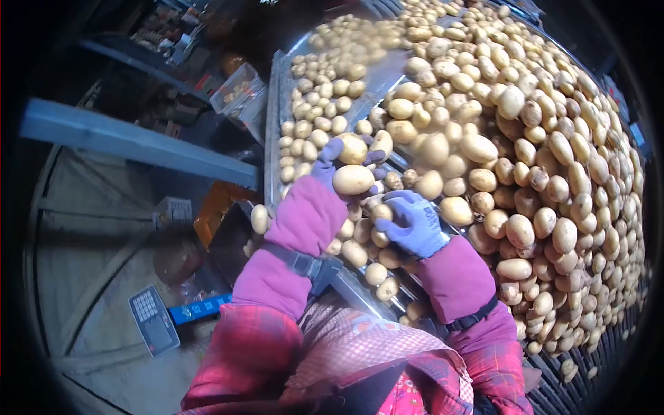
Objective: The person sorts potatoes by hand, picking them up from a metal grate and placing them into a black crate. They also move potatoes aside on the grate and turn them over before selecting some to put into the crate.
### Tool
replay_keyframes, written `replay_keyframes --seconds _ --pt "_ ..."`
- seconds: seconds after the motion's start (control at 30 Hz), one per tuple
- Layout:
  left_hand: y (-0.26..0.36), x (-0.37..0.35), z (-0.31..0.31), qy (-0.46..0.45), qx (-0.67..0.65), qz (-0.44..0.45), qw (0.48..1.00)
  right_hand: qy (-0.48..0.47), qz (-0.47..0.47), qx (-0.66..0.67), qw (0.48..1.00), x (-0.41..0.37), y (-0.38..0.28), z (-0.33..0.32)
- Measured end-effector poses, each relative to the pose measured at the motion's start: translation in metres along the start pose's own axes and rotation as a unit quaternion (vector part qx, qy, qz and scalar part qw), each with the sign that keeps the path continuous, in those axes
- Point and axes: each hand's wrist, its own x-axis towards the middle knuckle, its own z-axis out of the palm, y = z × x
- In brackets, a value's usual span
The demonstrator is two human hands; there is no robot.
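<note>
My left hand (330, 160), in a purple-blue glove, is closed around several potatoes. One large pale potato (353, 180) lies across the palm side, with another potato (352, 149) just above it and a third at the fingertips. To its right, my right hand (415, 223), also gloved, curls its fingers over a potato (381, 212) beside the sorting surface. More potatoes (355, 253) lie below and between the two hands, close to my sleeves.
A large heap of potatoes (546, 187) covers the right side. Smaller potatoes (304, 129) fill a metal-edged channel at left. A blue-grey beam (138, 142), a clear bin (237, 90), an orange crate (223, 200) and a scale display (153, 320) stand left.
</note>
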Motion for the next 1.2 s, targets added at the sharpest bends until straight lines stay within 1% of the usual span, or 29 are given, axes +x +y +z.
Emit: replay_keyframes --seconds 0.03,0.07,0.1,0.13,0.17,0.2,0.23,0.27,0.33,0.37,0.43,0.47,0.53,0.6,0.63,0.67,0.7,0.73,0.77,0.8,0.83,0.87,0.9,0.93,1.0,1.07,1.13,1.17,1.2 --pt "0.002 -0.013 -0.001 -0.017 -0.02 0.019 0.999 0.016 0.003 -0.004 1.0 0.0 0.0 0.0" --pt "-0.003 -0.016 -0.02 -0.073 -0.09 0.029 0.993 0.03 0.007 -0.008 1.0 0.0 0.0 0.001" --pt "-0.005 -0.026 -0.021 -0.09 -0.106 0.041 0.989 0.024 0.041 -0.022 0.999 -0.001 -0.001 0.001" --pt "-0.006 -0.037 -0.02 -0.107 -0.12 0.051 0.986 0.04 0.03 -0.015 0.999 -0.001 0.001 0.002" --pt "-0.007 -0.045 -0.023 -0.163 -0.182 0.044 0.969 0.057 0.027 -0.006 0.998 -0.002 0.003 0.004" --pt "-0.007 -0.052 -0.023 -0.172 -0.166 0.051 0.97 0.076 0.024 0.0 0.997 -0.003 0.004 0.005" --pt "-0.006 -0.06 -0.021 -0.171 -0.184 0.042 0.967 0.074 0.02 0.003 0.997 -0.003 0.004 0.004" --pt "-0.005 -0.068 -0.02 -0.172 -0.201 0.034 0.964 0.061 0.04 0.009 0.997 -0.004 0.004 0.003" --pt "0.0 -0.082 -0.025 -0.165 -0.135 0.078 0.974 0.049 0.019 -0.009 0.999 -0.006 0.015 0.006" --pt "0.002 -0.089 -0.028 -0.159 -0.102 0.1 0.977 0.038 0.039 -0.004 0.999 -0.007 0.015 0.006" --pt "0.006 -0.106 -0.038 -0.096 -0.036 0.128 0.987 0.027 0.063 0.009 0.998 -0.01 0.019 0.008" --pt "0.009 -0.115 -0.042 -0.105 -0.035 0.158 0.981 0.026 0.071 0.021 0.997 -0.012 0.027 0.011" --pt "0.017 -0.132 -0.06 -0.074 -0.032 0.186 0.979 0.036 0.107 0.055 0.992 -0.013 0.028 0.012" --pt "0.027 -0.155 -0.073 -0.069 -0.047 0.204 0.975 0.033 0.133 0.06 0.989 -0.015 0.032 0.011" --pt "0.032 -0.158 -0.084 -0.118 -0.071 0.203 0.969 0.033 0.156 0.071 0.985 -0.016 0.038 0.009" --pt "0.033 -0.162 -0.093 -0.117 -0.079 0.212 0.967 0.035 0.18 0.079 0.98 -0.019 0.045 0.007" --pt "0.034 -0.168 -0.099 -0.161 -0.164 0.176 0.957 0.041 0.212 0.145 0.966 -0.021 0.052 0.007" --pt "0.036 -0.172 -0.105 -0.207 -0.244 0.14 0.937 0.021 0.217 0.124 0.968 -0.021 0.063 0.001" --pt "0.036 -0.174 -0.113 -0.243 -0.276 0.138 0.92 0.014 0.234 0.149 0.961 -0.02 0.067 -0.003" --pt "0.035 -0.176 -0.123 -0.247 -0.28 0.147 0.916 0.009 0.251 0.175 0.952 -0.018 0.064 -0.004" --pt "0.035 -0.178 -0.132 -0.267 -0.303 0.134 0.905 -0.002 0.267 0.195 0.944 -0.017 0.059 -0.007" --pt "0.035 -0.179 -0.14 -0.288 -0.324 0.121 0.893 -0.021 0.277 0.179 0.944 -0.012 0.056 -0.012" --pt "0.038 -0.185 -0.143 -0.282 -0.347 0.106 0.888 -0.025 0.29 0.162 0.943 -0.007 0.037 -0.012" --pt "0.042 -0.187 -0.148 -0.288 -0.349 0.111 0.885 -0.029 0.303 0.144 0.942 -0.003 0.018 -0.011" --pt "0.05 -0.192 -0.157 -0.3 -0.332 0.139 0.883 -0.035 0.289 0.084 0.953 0.0 0.017 -0.01" --pt "0.055 -0.202 -0.161 -0.284 -0.365 0.147 0.874 -0.035 0.302 0.054 0.951 0.003 0.011 -0.012" --pt "0.059 -0.208 -0.174 -0.102 -0.388 0.202 0.894 -0.034 0.316 0.035 0.947 0.003 0.018 -0.016" --pt "0.062 -0.212 -0.179 -0.067 -0.388 0.22 0.892 -0.031 0.329 0.02 0.944 0.002 0.022 -0.018" --pt "0.064 -0.215 -0.182 -0.067 -0.39 0.223 0.891 -0.034 0.327 0.018 0.944 0.003 0.021 -0.017"
